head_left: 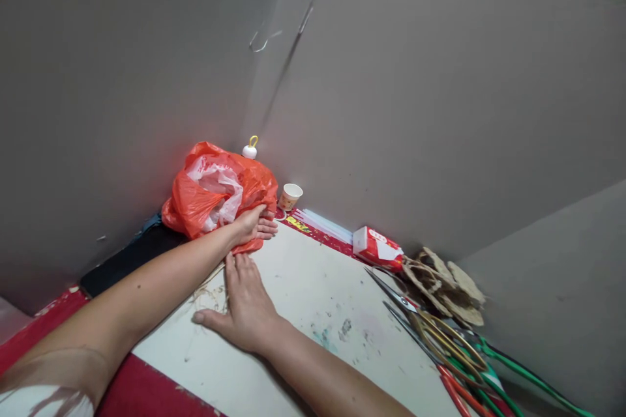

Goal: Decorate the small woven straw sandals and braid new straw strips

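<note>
Red bag (pixel 195 199) stands at eleven o'clock on the table (pixel 156 391); left hand (pixel 254 225) against it, fingers straight, gripping nothing visible. Right hand (pixel 250 305) palm-down, thumb wide — loose strands (pixel 210 298) at its nine o'clock. Advisable: palm low, strokes slow — strands could scatter.

Red bag (pixel 186 205) is showing thin, glossy plastic, v. crinkled, w/ semi-sheer white plastic (pixel 231 205) showing inside. White board (pixel 298 280) is looking smooth & semi-matt, surf. stained. Cup (pixel 289 198) is looking like paper, red box (pixel 379 247) like printed card, slightly glossy. Scissor blades (pixel 402 300) are gleaming, smooth metal; tan bundle (pixel 464 283) is looking rough, fibrous; grey wall (pixel 440 91), matt.
</note>
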Available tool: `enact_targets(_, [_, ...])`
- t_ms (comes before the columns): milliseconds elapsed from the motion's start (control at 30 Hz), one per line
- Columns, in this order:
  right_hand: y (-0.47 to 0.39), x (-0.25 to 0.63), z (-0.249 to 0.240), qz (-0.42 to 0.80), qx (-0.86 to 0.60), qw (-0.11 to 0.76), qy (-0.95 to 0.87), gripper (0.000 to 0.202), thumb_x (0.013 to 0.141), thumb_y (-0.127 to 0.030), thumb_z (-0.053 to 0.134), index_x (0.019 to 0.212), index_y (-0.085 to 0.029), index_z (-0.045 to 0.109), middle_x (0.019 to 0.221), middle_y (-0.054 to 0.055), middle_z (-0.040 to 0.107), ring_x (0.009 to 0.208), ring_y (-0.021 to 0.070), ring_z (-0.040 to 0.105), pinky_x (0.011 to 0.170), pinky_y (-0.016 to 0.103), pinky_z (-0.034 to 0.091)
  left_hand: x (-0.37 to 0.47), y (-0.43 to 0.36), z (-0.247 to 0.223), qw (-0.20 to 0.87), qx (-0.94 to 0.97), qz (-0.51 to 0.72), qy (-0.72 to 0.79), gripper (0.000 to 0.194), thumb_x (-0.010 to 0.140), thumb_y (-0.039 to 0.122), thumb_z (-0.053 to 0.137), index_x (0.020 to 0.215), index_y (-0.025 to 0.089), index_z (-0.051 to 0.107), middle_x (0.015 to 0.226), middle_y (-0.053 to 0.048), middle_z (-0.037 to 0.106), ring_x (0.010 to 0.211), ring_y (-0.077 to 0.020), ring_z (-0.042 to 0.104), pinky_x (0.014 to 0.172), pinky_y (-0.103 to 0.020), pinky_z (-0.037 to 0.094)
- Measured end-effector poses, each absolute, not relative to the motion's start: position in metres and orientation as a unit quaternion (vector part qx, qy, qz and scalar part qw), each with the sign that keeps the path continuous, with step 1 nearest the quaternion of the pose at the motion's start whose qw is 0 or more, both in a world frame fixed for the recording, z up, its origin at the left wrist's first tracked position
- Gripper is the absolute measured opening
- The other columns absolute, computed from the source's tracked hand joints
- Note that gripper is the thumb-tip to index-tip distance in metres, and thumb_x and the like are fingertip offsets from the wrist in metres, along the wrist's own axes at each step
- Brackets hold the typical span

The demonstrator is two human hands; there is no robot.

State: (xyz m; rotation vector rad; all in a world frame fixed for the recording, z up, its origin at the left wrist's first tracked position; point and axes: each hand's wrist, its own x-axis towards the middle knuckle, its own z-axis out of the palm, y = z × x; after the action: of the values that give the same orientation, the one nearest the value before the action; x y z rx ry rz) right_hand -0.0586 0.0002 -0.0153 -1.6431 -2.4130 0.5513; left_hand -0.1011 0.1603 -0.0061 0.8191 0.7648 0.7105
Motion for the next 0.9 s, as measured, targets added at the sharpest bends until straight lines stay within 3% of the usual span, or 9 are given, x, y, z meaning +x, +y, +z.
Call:
enact_targets(133, [-0.001,-0.072,-0.009,0.175,-0.528,0.111,-0.824,0.098,0.080,-0.065,0.051,0.148,-0.002,0.019,0.154,0.026,0.011,0.142,0.0371,0.007,0.114,0.053,0.012,-0.104,0.161,-0.004,0.798,0.378,0.315,0.348,0.035,0.094,0.042,0.031,0.091,0.015,0.054,0.077,-0.010,0.067,0.071,-0.0196,0.067,0.073,-0.033,0.053])
enact_targets(267, [-0.014,-0.032,0.001,0.223,-0.461,0.083,-0.855,0.077,0.084,-0.059,0.050,0.145,-0.015,0.034,0.154,0.018,0.024,0.142,0.0303,0.020,0.114,0.048,0.021,-0.103,0.161,-0.004,0.800,0.375,0.312,0.349,0.031,0.094,0.038,0.033,0.091,0.015,0.054,0.074,-0.009,0.067,0.068,-0.0191,0.067,0.072,-0.032,0.052])
enact_targets(333, [-0.016,-0.001,0.000,0.211,-0.515,0.092,-0.825,0.070,0.088,-0.059,0.043,0.145,-0.019,0.034,0.154,0.016,0.023,0.141,0.0279,0.022,0.112,0.047,0.026,-0.102,0.161,-0.004,0.800,0.370,0.314,0.352,0.030,0.094,0.037,0.033,0.089,0.015,0.054,0.073,-0.009,0.067,0.067,-0.0191,0.067,0.070,-0.032,0.052])
enact_targets(400, [-0.010,0.025,-0.006,0.155,-0.591,0.091,-0.786,0.068,0.091,-0.057,0.038,0.143,-0.013,0.037,0.153,0.019,0.023,0.142,0.0311,0.020,0.113,0.051,0.021,-0.102,0.161,-0.005,0.801,0.366,0.314,0.354,0.031,0.094,0.036,0.033,0.088,0.015,0.055,0.072,-0.009,0.067,0.066,-0.0193,0.067,0.068,-0.032,0.052])
enact_targets(533, [0.010,0.025,-0.019,0.116,-0.637,0.086,-0.757,0.074,0.094,-0.051,0.035,0.144,0.003,0.029,0.151,0.028,0.021,0.142,0.0351,0.016,0.114,0.053,0.013,-0.101,0.162,-0.005,0.802,0.365,0.318,0.349,0.030,0.094,0.037,0.036,0.087,0.015,0.056,0.072,-0.010,0.068,0.066,-0.0202,0.067,0.067,-0.032,0.053])
enact_targets(633, [0.019,-0.007,-0.017,0.127,-0.601,0.082,-0.785,0.082,0.088,-0.061,0.039,0.146,-0.004,0.028,0.152,0.019,0.025,0.142,0.0288,0.018,0.116,0.044,0.014,-0.100,0.163,-0.005,0.799,0.370,0.321,0.348,0.028,0.093,0.036,0.037,0.089,0.015,0.056,0.072,-0.011,0.068,0.067,-0.0202,0.067,0.066,-0.032,0.054])
enact_targets(700, [0.020,-0.024,-0.009,0.147,-0.553,0.093,-0.815,0.088,0.086,-0.067,0.036,0.146,-0.004,0.026,0.153,0.020,0.022,0.143,0.0288,0.015,0.116,0.045,0.012,-0.099,0.165,-0.004,0.797,0.378,0.321,0.345,0.028,0.093,0.035,0.037,0.091,0.014,0.056,0.074,-0.012,0.069,0.070,-0.0207,0.069,0.066,-0.031,0.055])
enact_targets(833, [-0.011,-0.013,0.015,0.213,-0.473,0.094,-0.850,0.079,0.092,-0.062,0.027,0.148,-0.007,0.020,0.154,0.018,0.021,0.143,0.0239,0.015,0.116,0.042,0.014,-0.098,0.168,-0.004,0.792,0.391,0.323,0.339,0.028,0.093,0.032,0.034,0.093,0.013,0.056,0.078,-0.014,0.069,0.072,-0.0216,0.070,0.068,-0.033,0.056])
enact_targets(900, [-0.044,0.013,0.018,0.204,-0.494,0.088,-0.841,0.080,0.092,-0.061,0.028,0.150,-0.008,0.009,0.157,0.017,0.011,0.144,0.0227,0.009,0.116,0.042,0.014,-0.099,0.168,-0.004,0.791,0.392,0.325,0.338,0.028,0.093,0.031,0.034,0.094,0.013,0.056,0.079,-0.015,0.069,0.073,-0.0220,0.070,0.068,-0.033,0.057])
